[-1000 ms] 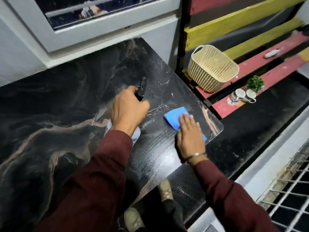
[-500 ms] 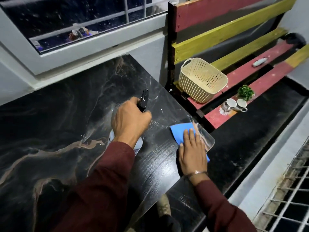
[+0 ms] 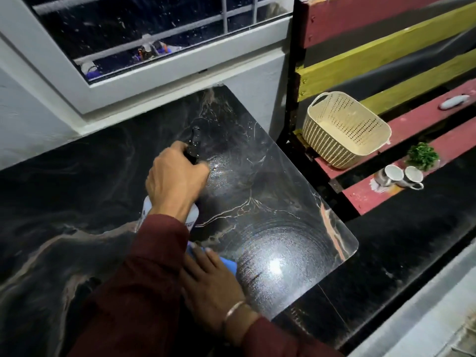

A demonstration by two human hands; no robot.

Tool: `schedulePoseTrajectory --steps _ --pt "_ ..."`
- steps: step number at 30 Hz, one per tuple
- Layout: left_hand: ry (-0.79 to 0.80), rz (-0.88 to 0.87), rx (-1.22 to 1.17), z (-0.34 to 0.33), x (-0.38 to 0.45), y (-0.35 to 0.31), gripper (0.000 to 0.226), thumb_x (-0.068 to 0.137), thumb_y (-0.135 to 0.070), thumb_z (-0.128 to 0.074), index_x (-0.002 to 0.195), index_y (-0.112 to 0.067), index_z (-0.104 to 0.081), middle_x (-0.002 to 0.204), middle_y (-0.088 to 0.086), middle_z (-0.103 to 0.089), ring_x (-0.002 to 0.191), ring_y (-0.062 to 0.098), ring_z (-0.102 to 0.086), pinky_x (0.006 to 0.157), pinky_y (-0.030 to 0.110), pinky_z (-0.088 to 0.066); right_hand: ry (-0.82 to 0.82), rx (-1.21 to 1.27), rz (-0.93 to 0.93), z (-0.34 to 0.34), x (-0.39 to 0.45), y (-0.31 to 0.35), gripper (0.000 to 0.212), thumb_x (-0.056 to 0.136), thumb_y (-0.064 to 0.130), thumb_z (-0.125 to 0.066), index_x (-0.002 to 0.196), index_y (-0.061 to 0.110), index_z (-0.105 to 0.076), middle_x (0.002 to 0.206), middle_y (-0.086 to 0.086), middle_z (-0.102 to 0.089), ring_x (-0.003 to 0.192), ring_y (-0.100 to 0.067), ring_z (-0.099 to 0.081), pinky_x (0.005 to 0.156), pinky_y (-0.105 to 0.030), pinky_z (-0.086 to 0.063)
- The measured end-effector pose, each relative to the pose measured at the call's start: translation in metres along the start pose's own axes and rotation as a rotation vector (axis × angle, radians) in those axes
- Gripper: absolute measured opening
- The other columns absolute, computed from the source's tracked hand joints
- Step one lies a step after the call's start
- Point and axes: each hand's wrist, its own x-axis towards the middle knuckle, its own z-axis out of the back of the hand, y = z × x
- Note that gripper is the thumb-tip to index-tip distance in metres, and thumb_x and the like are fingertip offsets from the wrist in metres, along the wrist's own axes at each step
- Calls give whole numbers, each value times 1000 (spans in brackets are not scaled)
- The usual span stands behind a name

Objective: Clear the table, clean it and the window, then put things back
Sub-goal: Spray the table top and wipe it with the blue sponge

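The black marble-patterned table (image 3: 270, 181) fills the middle, with a wet, speckled patch near its right half. My left hand (image 3: 175, 179) is shut on a white spray bottle (image 3: 193, 213) with a black nozzle (image 3: 195, 141) aimed toward the window. My right hand (image 3: 211, 282) lies flat on a blue cloth (image 3: 228, 264) near the table's front edge, just behind my left sleeve; most of the cloth is hidden under the fingers. The white-framed window (image 3: 164, 34) with spotted dark glass is above the table's far edge.
To the right stands a red-and-yellow slatted bench (image 3: 412, 119) holding a cream perforated basket (image 3: 345, 130), a small green plant (image 3: 422, 155), two white cups (image 3: 404, 176) and a grey oblong object (image 3: 454, 101). Below the table edge is dark floor (image 3: 399, 253).
My right hand slid the blue cloth from the table's right corner back to the left, close to my left arm. The view tilted up toward the window; the left hand holds the bottle as before.
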Motion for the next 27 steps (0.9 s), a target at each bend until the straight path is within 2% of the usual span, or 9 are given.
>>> schedulePoseTrajectory --steps 2,5,9,11,13,16,18,23,27 --pt "-6 14 -11 2 3 3 31 81 -30 -62 111 -22 -67 107 12 -70 104 38 -61 77 36 -39 -24 -31 -3 8 -11 -30 56 86 35 -43 141 23 -43 147 1 -43 136 -24 -39 110 -41 -34" --pt "-10 28 -21 2 5 6 29 81 -32 -62 108 -23 -66 105 9 -69 102 37 -61 76 35 -39 -110 -112 -288 32 13 -111 57 89 32 -34 142 16 -43 149 -7 -42 136 -29 -40 108 -46 -38" --pt "-16 43 -15 -2 4 10 27 82 -36 -60 107 -25 -65 105 7 -69 102 36 -61 77 36 -41 -170 -64 -564 62 92 -174 57 96 34 -26 150 15 -26 158 -8 -22 145 -32 -18 116 -47 -17" --pt "-15 60 -9 -4 4 11 26 82 -34 -60 107 -25 -65 107 7 -69 104 36 -61 77 35 -39 -144 -68 -511 53 126 -149 59 96 33 -32 151 14 -23 159 -8 -19 145 -35 -13 115 -48 -14" --pt "-20 75 1 -4 6 10 26 80 -32 -60 104 -25 -65 106 7 -69 104 36 -61 78 35 -41 -82 -97 -288 35 128 -103 59 94 34 -33 150 13 -26 157 -10 -23 144 -37 -13 115 -50 -17" --pt "-46 84 11 -1 13 7 26 80 -34 -60 104 -25 -65 105 8 -70 104 37 -61 82 39 -47 -77 -56 69 11 64 -55 55 88 37 -41 138 16 -48 145 -6 -45 137 -35 -35 110 -49 -34" --pt "-59 85 12 3 18 6 27 81 -34 -60 106 -24 -65 106 9 -70 105 37 -61 84 41 -48 -54 -64 170 12 24 -62 54 87 38 -42 139 24 -47 146 2 -45 136 -27 -40 110 -43 -36" --pt "-82 105 4 14 25 10 27 81 -32 -59 106 -23 -64 104 8 -69 103 37 -61 83 40 -47 -213 -123 -116 34 71 -137 51 90 31 -36 138 18 -50 143 -3 -50 132 -29 -45 107 -45 -39" --pt "-90 119 -16 19 28 22 24 81 -30 -58 103 -23 -63 102 7 -68 100 36 -61 81 39 -46 -204 -24 -326 38 132 -125 54 85 25 -36 135 10 -52 140 -10 -51 129 -37 -46 106 -49 -36"
